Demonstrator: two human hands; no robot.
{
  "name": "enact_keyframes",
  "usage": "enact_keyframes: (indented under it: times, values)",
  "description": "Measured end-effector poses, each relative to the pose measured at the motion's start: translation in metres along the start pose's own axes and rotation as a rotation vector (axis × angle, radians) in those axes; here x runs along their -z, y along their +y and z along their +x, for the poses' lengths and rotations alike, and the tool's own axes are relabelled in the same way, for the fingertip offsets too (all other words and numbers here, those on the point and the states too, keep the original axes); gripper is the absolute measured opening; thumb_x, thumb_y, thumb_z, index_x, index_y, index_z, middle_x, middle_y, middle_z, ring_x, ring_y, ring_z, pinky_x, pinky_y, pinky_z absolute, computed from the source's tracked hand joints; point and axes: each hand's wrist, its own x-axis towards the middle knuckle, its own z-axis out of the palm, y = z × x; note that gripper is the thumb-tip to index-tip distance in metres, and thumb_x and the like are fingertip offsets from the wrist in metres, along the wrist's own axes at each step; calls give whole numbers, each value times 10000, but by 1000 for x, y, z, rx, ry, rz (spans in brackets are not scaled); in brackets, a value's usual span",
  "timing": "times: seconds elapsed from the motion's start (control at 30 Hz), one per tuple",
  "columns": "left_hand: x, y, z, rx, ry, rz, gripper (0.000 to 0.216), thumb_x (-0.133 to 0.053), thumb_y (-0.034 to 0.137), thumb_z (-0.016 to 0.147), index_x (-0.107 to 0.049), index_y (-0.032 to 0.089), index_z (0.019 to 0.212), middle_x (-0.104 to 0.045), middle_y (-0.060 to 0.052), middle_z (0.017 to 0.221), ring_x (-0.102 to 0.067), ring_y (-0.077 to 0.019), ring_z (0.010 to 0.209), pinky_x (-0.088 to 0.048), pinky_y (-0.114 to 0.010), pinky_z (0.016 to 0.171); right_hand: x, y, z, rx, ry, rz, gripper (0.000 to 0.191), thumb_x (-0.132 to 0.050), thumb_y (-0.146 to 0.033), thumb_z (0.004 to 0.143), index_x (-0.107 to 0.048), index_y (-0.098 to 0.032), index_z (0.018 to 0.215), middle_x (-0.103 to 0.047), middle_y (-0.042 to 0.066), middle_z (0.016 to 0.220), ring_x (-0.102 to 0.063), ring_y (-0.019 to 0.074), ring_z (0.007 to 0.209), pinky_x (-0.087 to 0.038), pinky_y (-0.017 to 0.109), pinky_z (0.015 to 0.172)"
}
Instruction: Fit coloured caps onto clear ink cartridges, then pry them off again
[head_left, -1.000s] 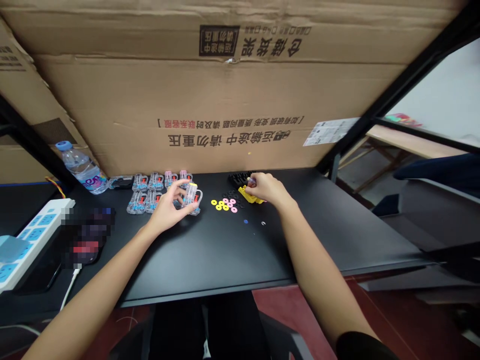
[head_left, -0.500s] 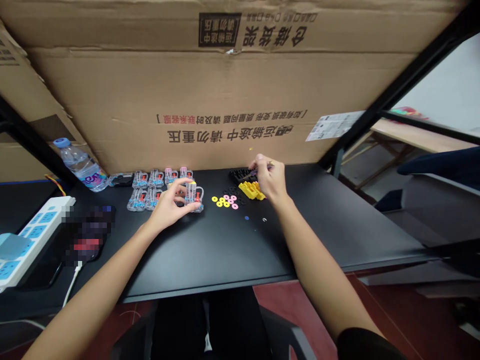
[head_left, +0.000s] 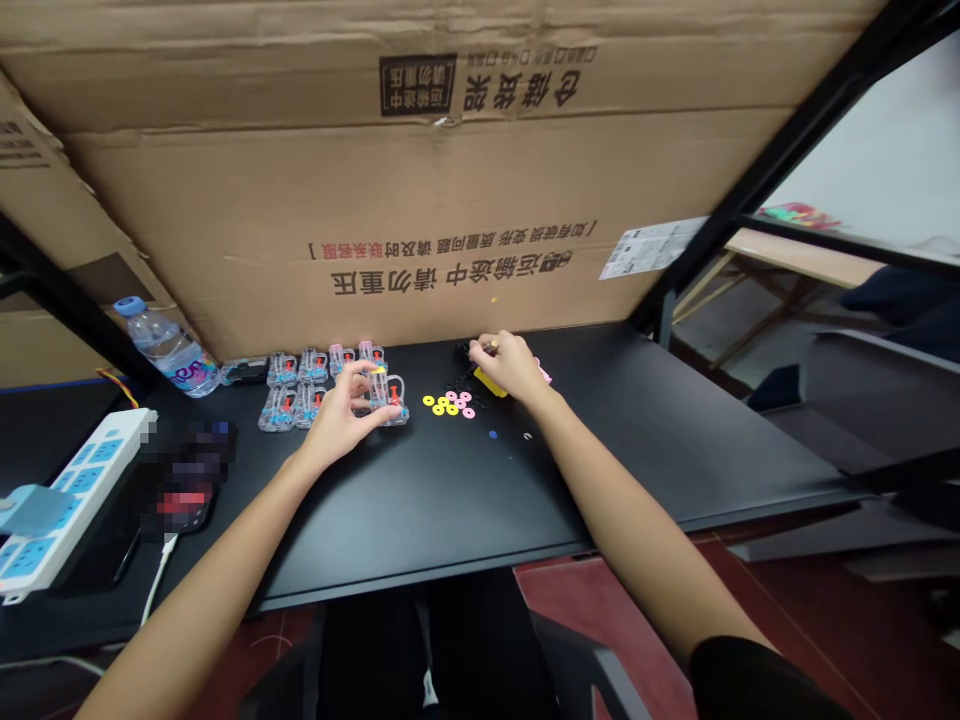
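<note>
My left hand [head_left: 339, 414] grips a small clear plastic case [head_left: 395, 398] between thumb and fingers; it has a red piece inside and yellow at its top. The case stands upright at the table surface. Farther right, my right hand [head_left: 517, 372] is closed, fingertips pinched down by a cluster of black parts [head_left: 463, 353]; whatever the fingers hold is hidden. Under that hand a yellow plastic part [head_left: 490, 384] shows partly, with a bit of pink beside it. Between the hands lie yellow rings [head_left: 439, 407], pink rings [head_left: 465, 403] and small black rings [head_left: 459, 384].
Several similar clear cases [head_left: 281, 400] stand in rows left of my left hand. Behind them are a water bottle [head_left: 166, 345] and cardboard [head_left: 450, 190]. A power strip [head_left: 79, 500] and a phone on a cable [head_left: 187, 490] lie at left. A blue disc [head_left: 493, 434] lies in front.
My right hand has moved slightly left and down, toward the black parts, and now covers more of the yellow part. My left hand keeps hold of the clear case. The view has shifted slightly.
</note>
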Motion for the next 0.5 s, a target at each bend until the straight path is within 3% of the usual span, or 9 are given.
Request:
enact_keyframes:
  times: [0.13,0.23,0.37,0.5]
  values:
    - [0,5,-1,13,-4,-12,670,-891,440,852,-499,317,1381,-715,-19,1084,-799,-219,933,-691,-422,875,2,-5,-1,-7,-71,89,353,-550,-358,969,-644,-220,658,-619,26,619,-555,204,669,-375,334,688]
    - [-1,7,-2,-16,-4,34,655,-868,435,878,-539,322,1433,-713,-44,1172,-797,-210,938,-695,-418,880,5,-8,-1,36,4,133,359,-527,-325,975,-651,-220,655,-660,29,640,-590,209,702,-408,334,731]
    - [-3,7,-2,-83,-56,109,518,-804,432,941,-617,310,1409,-674,-86,1394,-745,-236,1155,-670,-420,974,9,-16,-2,60,136,193,409,-510,-333,997,-596,-232,610,-663,31,631,-609,217,690,-426,349,743]
    - [-6,5,-3,-138,-115,263,519,-796,421,957,-602,312,1426,-680,-86,1409,-699,-254,1211,-564,-494,1122,13,-27,-5,87,123,154,430,-504,-332,1000,-542,-244,581,-643,34,607,-596,223,673,-432,368,749]
